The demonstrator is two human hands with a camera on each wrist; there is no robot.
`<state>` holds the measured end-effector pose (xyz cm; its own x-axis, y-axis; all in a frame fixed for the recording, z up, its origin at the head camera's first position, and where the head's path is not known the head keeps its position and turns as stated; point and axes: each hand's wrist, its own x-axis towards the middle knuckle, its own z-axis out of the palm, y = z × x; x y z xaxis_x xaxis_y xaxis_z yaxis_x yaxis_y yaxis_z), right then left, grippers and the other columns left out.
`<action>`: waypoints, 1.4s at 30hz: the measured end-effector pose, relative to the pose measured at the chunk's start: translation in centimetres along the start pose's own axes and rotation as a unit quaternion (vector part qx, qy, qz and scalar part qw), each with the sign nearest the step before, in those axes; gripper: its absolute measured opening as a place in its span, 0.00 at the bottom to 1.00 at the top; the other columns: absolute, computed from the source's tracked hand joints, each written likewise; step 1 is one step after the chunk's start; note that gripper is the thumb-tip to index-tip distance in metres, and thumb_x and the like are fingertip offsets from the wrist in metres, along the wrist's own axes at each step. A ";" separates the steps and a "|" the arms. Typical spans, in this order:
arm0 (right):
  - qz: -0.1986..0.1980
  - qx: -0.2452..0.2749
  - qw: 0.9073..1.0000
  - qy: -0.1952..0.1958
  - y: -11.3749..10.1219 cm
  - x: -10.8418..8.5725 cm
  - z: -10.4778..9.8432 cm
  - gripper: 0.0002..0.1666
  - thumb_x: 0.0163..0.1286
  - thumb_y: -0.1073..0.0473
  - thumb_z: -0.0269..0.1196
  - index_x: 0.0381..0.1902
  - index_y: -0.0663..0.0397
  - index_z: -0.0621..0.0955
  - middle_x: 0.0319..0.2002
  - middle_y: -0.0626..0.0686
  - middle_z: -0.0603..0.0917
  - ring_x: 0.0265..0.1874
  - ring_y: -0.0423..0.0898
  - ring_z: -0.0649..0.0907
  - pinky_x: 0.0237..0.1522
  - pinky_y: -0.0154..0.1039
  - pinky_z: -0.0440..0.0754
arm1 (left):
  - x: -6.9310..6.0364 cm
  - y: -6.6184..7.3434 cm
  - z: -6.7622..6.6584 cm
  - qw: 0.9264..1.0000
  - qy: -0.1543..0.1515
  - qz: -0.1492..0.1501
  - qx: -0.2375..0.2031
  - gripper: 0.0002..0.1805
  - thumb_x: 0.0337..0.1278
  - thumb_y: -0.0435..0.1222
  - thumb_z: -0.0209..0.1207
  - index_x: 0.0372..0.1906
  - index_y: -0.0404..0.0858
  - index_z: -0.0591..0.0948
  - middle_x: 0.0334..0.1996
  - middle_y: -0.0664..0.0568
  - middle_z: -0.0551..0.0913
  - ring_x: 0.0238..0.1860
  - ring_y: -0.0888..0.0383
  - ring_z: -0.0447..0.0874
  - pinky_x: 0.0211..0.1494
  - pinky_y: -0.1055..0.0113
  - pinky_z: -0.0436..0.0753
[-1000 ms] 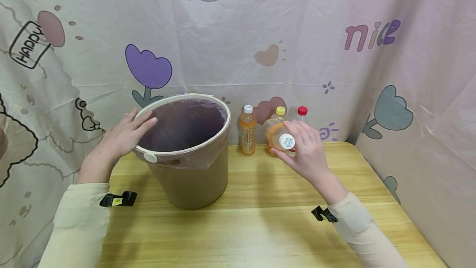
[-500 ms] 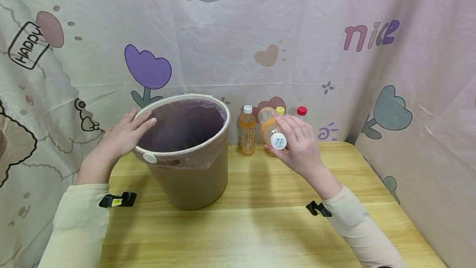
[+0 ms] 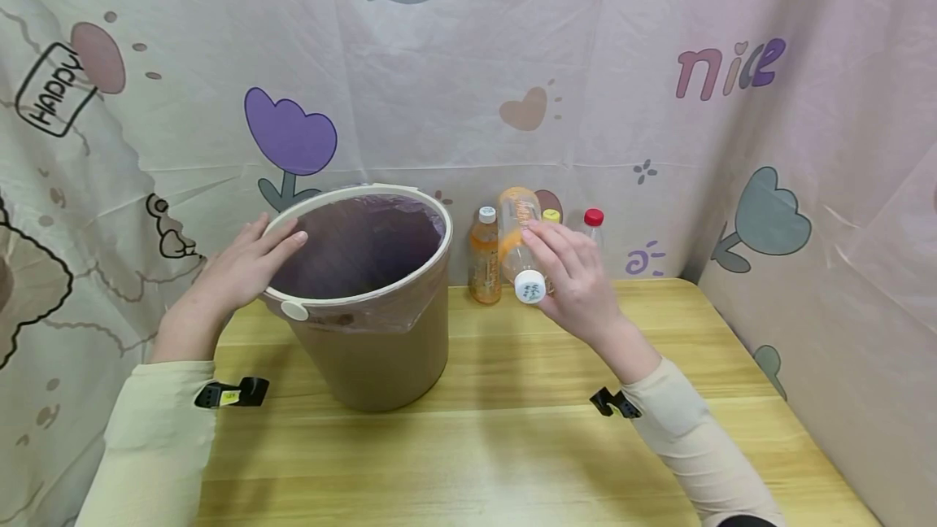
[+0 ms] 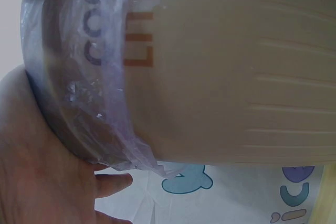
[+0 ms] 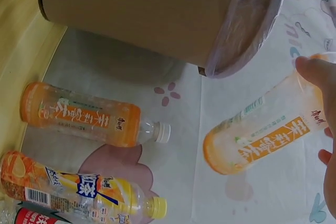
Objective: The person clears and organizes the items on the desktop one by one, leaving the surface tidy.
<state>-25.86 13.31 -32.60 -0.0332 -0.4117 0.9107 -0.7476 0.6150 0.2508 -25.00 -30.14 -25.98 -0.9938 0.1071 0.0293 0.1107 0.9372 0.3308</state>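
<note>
My left hand [image 3: 245, 263] rests at the left rim of a brown trash can [image 3: 381, 360], its fingers extended. Seen from the left wrist, that hand [image 4: 42, 156] touches the rim over the clear plastic liner [image 4: 97, 98]. My right hand [image 3: 578, 279] grips a clear plastic bottle [image 3: 518, 226] with an orange label, tilted so its white cap faces down and towards me. The right wrist view shows the bottle [image 5: 262, 124] lifted off the table, with fingers curled round its upper part. It is to the right of the can, apart from it.
Against the back curtain stand an orange-label bottle with a white cap [image 3: 485, 263], a yellow-capped bottle [image 5: 79, 190] and a red-capped bottle [image 3: 594, 222], partly behind my right hand. The wooden table [image 3: 454, 462] meets patterned curtains [image 3: 615, 39] at the back and sides.
My right hand has moved left with the bottle, which now shows more of its side, its base swung up and back. The left hand and trash can have stayed in place.
</note>
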 end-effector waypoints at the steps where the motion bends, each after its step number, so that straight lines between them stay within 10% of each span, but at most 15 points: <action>1: -0.005 0.002 1.000 0.001 0.0 0.1 0.1 0.27 0.62 0.58 0.64 0.58 0.63 0.76 0.57 0.61 0.80 0.57 0.59 0.77 0.56 0.52 0.74 | 0.0 0.0 0.0 1.000 0.000 0.000 0.000 0.40 0.69 0.65 0.23 0.78 0.49 0.44 0.77 0.33 0.32 0.76 0.29 0.28 0.65 0.22 0.41; 14: -0.031 0.019 0.999 0.017 -0.6 0.9 1.2 0.24 0.61 0.70 0.58 0.57 0.62 0.76 0.57 0.62 0.80 0.58 0.59 0.77 0.59 0.52 0.73 | 0.0 -0.1 0.0 1.000 -0.001 0.000 -0.002 0.40 0.69 0.65 0.23 0.78 0.50 0.44 0.77 0.33 0.32 0.76 0.29 0.28 0.65 0.22 0.41; 42: -0.002 0.113 0.990 0.081 -3.3 3.3 3.6 0.30 0.64 0.48 0.67 0.54 0.65 0.74 0.55 0.64 0.80 0.56 0.60 0.78 0.60 0.52 0.74 | 0.0 -0.1 0.0 1.000 -0.002 0.001 -0.005 0.40 0.70 0.65 0.24 0.78 0.48 0.45 0.77 0.34 0.31 0.75 0.29 0.28 0.66 0.23 0.41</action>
<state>-25.90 7.48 -31.59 0.0627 -0.2887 0.9554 -0.8777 0.4397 0.1905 -25.02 -30.21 -26.02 -0.9937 0.1093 0.0265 0.1117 0.9338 0.3400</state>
